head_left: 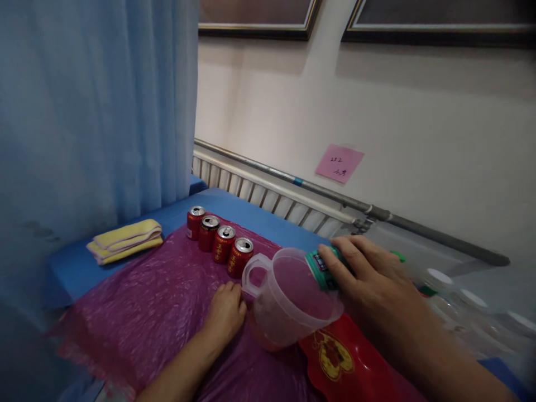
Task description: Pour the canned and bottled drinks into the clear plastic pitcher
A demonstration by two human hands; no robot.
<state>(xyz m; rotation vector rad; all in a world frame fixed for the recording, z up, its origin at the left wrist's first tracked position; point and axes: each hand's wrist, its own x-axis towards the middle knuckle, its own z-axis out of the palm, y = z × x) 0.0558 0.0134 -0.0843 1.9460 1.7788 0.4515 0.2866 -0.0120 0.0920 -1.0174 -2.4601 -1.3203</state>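
Note:
My right hand [366,268] is wrapped round a green can [320,268], tipped over the rim of a translucent plastic measuring jug [276,318]. A little reddish tint shows low in the jug; I cannot tell whether it is liquid or the sheet behind. My left hand [226,312] is closed, low beside the jug's handle, over the purple plastic sheet [167,312]. What its fingers hold, if anything, is hidden. Several red drink cans [225,245] stand upright in a row behind the jug, their tops showing.
A folded yellow cloth [125,240] lies at the left on the blue table [251,215]. Clear containers with white lids [473,298] stand at the right. Red printed plastic [347,357] lies in front. A blue curtain [96,100] hangs left; a radiator [268,195] and pipe run behind.

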